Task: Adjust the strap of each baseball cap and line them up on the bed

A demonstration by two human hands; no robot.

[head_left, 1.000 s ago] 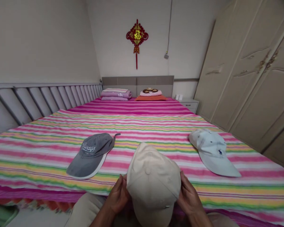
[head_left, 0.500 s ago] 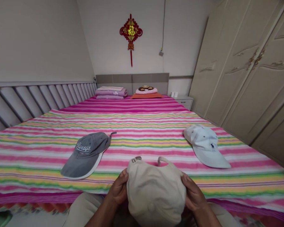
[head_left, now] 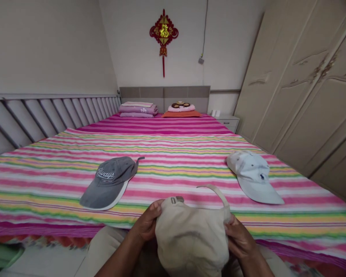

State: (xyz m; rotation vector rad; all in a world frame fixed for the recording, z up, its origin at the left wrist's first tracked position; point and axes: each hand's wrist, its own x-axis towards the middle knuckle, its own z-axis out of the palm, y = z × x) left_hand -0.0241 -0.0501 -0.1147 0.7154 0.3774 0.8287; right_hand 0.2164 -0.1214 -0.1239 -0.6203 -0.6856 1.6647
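Note:
A beige cap [head_left: 192, 238] is held over my lap at the bed's near edge, its back opening facing away from me. Its unfastened strap curves up on the right, and a metal buckle shows on the left. My left hand [head_left: 150, 221] grips the cap's left side, and my right hand [head_left: 239, 236] pinches its right side near the strap's base. On the bed to the left lies a grey cap [head_left: 109, 181] with white lettering. A white cap [head_left: 255, 177] with a small dark logo rests on the right.
The striped bedspread [head_left: 173, 154] stretches to folded purple bedding [head_left: 138, 109] and a pink pillow [head_left: 181, 108] by the headboard [head_left: 187, 94]. A metal railing [head_left: 54, 111] runs along the left, a wardrobe [head_left: 300, 84] along the right. A green object [head_left: 2, 254] is at the lower left.
The beige cap's strap has swung up and stands out more. The cap's crown has tipped down toward me, and the whole view has shifted slightly.

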